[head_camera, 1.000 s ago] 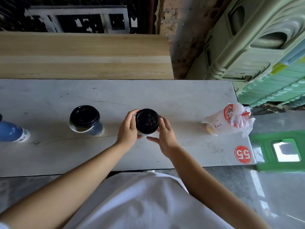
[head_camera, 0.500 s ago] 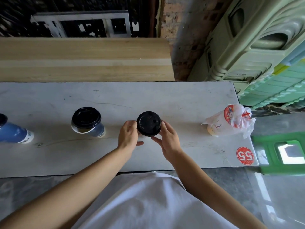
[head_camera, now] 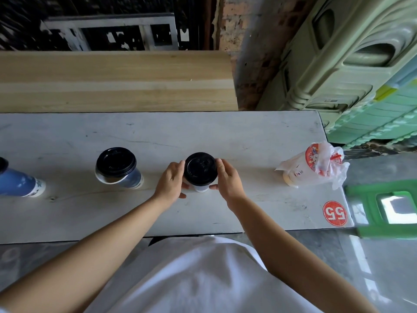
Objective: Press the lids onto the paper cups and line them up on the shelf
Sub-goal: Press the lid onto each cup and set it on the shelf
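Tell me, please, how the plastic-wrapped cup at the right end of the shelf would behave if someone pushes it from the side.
The plastic-wrapped cup stands upright and looks tall for its base, so a high push would probably tip it. Its loose wrapping looks thin and floppy; it may slide or crumple under the fingers before the cup moves. It stands near the end of the white shelf, so it could fall off.

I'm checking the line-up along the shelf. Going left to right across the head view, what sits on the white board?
Blue cup → lidded cup → left hand → lidded cup being held → right hand → bagged drink → red 55 sticker.
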A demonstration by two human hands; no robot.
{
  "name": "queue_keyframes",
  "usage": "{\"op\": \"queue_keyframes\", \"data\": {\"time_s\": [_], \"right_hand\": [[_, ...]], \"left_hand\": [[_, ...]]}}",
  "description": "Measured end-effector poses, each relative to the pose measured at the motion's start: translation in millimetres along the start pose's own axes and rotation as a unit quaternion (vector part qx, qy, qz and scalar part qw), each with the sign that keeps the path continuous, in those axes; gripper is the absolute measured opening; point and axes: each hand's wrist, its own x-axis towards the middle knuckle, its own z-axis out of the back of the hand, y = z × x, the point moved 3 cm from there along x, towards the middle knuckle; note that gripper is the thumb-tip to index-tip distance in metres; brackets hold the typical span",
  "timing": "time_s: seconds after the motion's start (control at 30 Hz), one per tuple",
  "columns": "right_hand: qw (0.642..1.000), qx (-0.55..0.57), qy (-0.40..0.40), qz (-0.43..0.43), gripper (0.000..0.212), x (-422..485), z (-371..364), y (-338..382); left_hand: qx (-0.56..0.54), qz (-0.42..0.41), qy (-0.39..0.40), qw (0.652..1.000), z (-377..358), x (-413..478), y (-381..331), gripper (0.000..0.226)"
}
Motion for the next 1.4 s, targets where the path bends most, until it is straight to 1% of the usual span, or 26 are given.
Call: {"op": "queue_keyframes", "data": {"time_s": [0.07, 0.17, 0.23, 0.27, 0.33, 0.47, 0.57, 0.67, 0.77, 0.83, 0.9, 0.97, 1.07, 1.17, 1.3, 1.4], "right_hand": [[1.0, -0.012, -0.001, 0.005, 0.036, 0, -1, 1], [0.999, -0.034, 0.0, 0.01, 0.035, -2, 1, 1], [0.999, -0.037, 0.004, 0.012, 0.034, -3, 3, 2], [0.999, -0.038, 0.005, 0.012, 0.033, -3, 3, 2], [0.999, -0.037, 0.004, 0.015, 0.031, -2, 3, 2], [0.999, -0.027, -0.001, 0.044, 0.029, -2, 2, 3], [0.998, -0.01, 0.008, 0.059, 0.032, -1, 0, 5], [0.997, -0.021, 0.017, 0.07, 0.042, 1, -1, 12], [0.998, -0.039, 0.032, 0.045, 0.055, 0, 3, 18], [0.996, -0.057, 0.054, 0.03, 0.055, 0, 7, 16], [0.995, -0.049, 0.081, 0.033, 0.051, -5, 12, 8], [0.994, -0.032, 0.103, 0.032, 0.056, -14, 20, 2], [0.993, -0.013, 0.111, 0.033, 0.065, -25, 30, 0], [0.994, 0.007, 0.104, 0.041, 0.065, -26, 32, 1], [0.993, -0.001, 0.115, 0.038, 0.067, -20, 28, 7], [0.989, -0.016, 0.144, 0.034, 0.067, -19, 20, 4]], "left_hand": [[0.02, -0.049, -0.003, 0.999, -3, -1, 5, 0.032], [0.07, -0.148, -0.064, 0.984, -7, -5, 11, 0.024], [0.126, -0.236, -0.093, 0.959, -9, -8, 7, 0.033], [0.151, -0.27, -0.09, 0.947, -10, -8, 3, 0.036], [0.18, -0.295, -0.062, 0.937, -9, -8, -3, 0.043], [0.156, -0.281, -0.028, 0.946, -1, -7, -6, 0.042], [0.112, -0.227, -0.01, 0.967, 2, -7, -10, 0.037], [0.089, -0.185, 0.005, 0.979, 3, -10, -13, 0.04], [0.07, -0.155, 0.0, 0.985, 4, -12, -19, 0.043], [0.075, -0.149, -0.012, 0.986, 7, -13, -20, 0.044], [0.081, -0.155, -0.007, 0.985, 8, -14, -20, 0.047], [0.064, -0.146, 0.026, 0.987, 5, -16, -19, 0.052], [0.03, -0.115, 0.099, 0.988, -2, -19, -19, 0.067], [0.03, -0.119, 0.13, 0.984, -5, -18, -16, 0.077], [-0.031, -0.082, 0.152, 0.985, 2, -12, -20, 0.076], [-0.003, -0.095, 0.159, 0.983, 11, -11, -20, 0.076]]}}
